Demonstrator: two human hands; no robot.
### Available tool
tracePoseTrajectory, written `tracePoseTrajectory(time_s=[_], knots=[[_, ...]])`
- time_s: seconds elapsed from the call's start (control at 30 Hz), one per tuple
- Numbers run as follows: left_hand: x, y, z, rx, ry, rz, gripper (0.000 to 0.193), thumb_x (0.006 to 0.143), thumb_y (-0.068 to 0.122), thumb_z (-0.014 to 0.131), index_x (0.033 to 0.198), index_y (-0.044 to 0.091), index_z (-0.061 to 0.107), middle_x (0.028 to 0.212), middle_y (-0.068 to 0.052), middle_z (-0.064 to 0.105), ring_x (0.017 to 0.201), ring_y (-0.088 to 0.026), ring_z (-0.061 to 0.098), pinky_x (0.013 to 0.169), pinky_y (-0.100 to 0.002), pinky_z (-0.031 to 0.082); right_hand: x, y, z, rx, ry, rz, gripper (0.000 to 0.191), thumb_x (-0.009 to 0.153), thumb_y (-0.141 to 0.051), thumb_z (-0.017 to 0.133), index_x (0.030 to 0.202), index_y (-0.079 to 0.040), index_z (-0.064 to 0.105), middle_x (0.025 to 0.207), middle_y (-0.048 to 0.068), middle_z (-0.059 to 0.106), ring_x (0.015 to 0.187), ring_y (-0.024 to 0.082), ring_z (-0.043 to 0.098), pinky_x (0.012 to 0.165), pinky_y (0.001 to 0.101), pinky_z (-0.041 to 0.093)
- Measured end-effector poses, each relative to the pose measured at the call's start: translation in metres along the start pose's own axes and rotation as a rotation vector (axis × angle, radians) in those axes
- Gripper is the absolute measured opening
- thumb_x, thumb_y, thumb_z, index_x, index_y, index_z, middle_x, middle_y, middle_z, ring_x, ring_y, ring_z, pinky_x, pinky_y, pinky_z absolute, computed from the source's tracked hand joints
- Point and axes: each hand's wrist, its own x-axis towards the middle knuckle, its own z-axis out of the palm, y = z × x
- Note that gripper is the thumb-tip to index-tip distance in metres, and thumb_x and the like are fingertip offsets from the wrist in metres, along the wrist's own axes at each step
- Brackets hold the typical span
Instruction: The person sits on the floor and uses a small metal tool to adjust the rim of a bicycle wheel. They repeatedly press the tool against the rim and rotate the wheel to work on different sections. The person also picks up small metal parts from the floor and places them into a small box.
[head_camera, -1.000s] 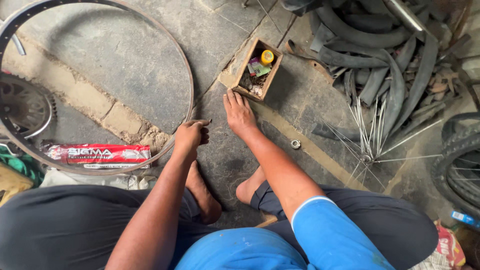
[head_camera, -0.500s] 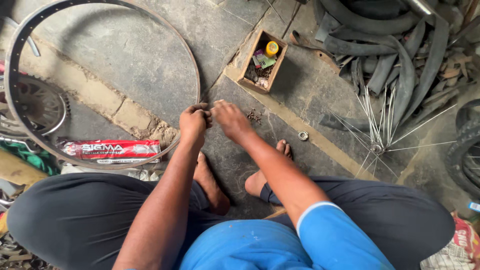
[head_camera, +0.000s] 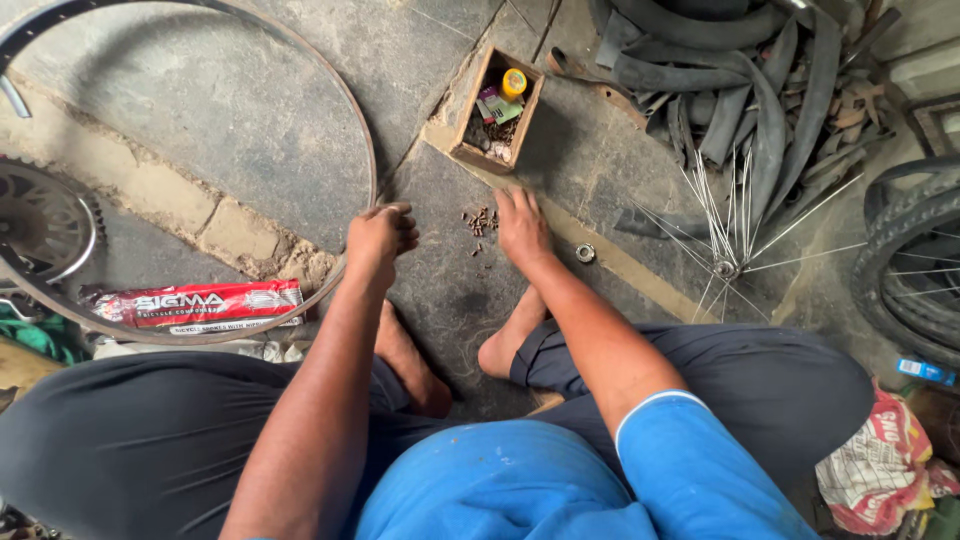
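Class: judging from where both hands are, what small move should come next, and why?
Probably the right hand pinches one piece from the small metal pile it rests beside, since the left hand already grips the rim and seems ready for it.

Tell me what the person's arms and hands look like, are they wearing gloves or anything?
No gloves. Both the left hand and the right hand are bare, with no rings, watch or bands that I can see. The forearms are bare too. The right arm has a short blue sleeve with a thin white edge. The left arm's sleeve is out of view.
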Motion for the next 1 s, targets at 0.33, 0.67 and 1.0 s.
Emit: tracePoseTrajectory(time_s=[0.33, 0.67, 1.0], knots=[[-0.017, 0.006, 0.009, 0.038, 0.006, 0.014, 0.024, 0.094, 0.014, 0.057, 0.103, -0.001, 0.072, 0.079, -0.011, 0.07, 0.063, -0.022, 0.068, 0.06, -0.035, 0.058, -0.022, -0.019, -0.003, -0.121, -0.064, 0.021, 0.023, 0.099, -0.01, 0.06, 0.121, -0.007, 0.065, 0.121, 0.019, 0.063, 0.116, 0.04, 0.063, 0.095, 0.0485, 0.056], [-0.017, 0.003, 0.016, 0.061, -0.04, 0.003, 0.022, 0.095, 0.015, 0.059, 0.102, -0.002, 0.071, 0.076, -0.009, 0.068, 0.062, -0.021, 0.067, 0.06, -0.034, 0.057, -0.031, -0.012, 0.02, 0.888, -0.778, 0.471, 0.021, 0.1, -0.017, 0.059, 0.104, -0.001, 0.072, 0.088, 0.008, 0.078, 0.074, 0.016, 0.075, 0.064, 0.0317, 0.059], [0.003, -0.011, 0.009, 0.077, -0.039, -0.011, 0.025, 0.097, 0.018, 0.058, 0.105, -0.002, 0.071, 0.078, -0.009, 0.068, 0.063, -0.02, 0.067, 0.06, -0.034, 0.057, -0.007, 0.014, 0.002, 0.312, -0.132, 0.362, 0.061, 0.072, -0.021, 0.089, 0.12, -0.001, 0.059, 0.119, 0.024, 0.064, 0.105, 0.038, 0.065, 0.083, 0.0479, 0.055]])
